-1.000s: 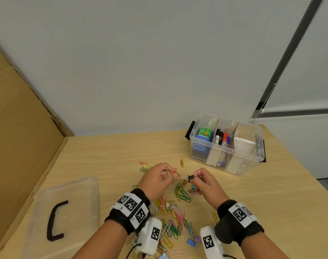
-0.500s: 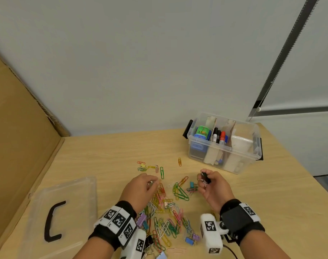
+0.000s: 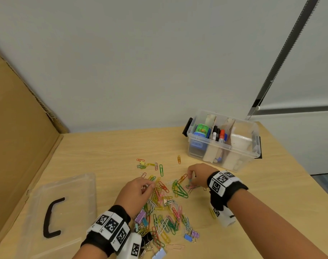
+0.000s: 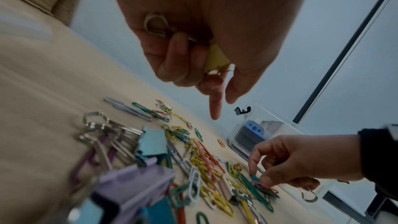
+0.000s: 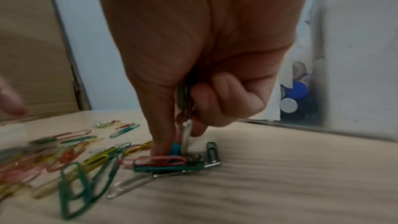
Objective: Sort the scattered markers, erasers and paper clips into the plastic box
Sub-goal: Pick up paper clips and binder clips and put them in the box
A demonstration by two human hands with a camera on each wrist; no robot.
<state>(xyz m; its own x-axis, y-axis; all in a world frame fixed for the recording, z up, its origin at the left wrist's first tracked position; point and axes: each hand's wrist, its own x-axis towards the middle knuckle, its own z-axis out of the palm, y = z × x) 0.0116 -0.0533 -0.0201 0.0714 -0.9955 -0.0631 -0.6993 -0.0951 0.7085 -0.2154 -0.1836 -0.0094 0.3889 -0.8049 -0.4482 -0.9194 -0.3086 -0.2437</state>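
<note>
We see the fingers (image 5: pixel 163 135) of the right hand (image 3: pixel 198 174) curled down onto the pale wooden worktop (image 3: pixel 107 152), pinching a small teal binder clip (image 5: pixel 175 148) at the edge of the scatter, with metal clip handles already tucked in the same grip. The fingers of the left hand (image 3: pixel 135 193) are curled round a small yellow binder clip (image 4: pixel 215 59) and its wire loop, held against the palm, while the forefinger points down over the heap of coloured paper clips (image 3: pixel 165 208). That heap lies between and in front of both wrists, mixed with lilac and blue binder clips (image 3: pixel 191 235). A few strays (image 3: pixel 150 165) sit farther back. The clear plastic box with cardboard dividers (image 3: pixel 223 139) stands at the back right of the worktop, just beyond the right hand, holding markers (image 3: pixel 218 135) upright in its middle compartment. Its clear lid with a black handle (image 3: pixel 52 217) lies flat at the left
</note>
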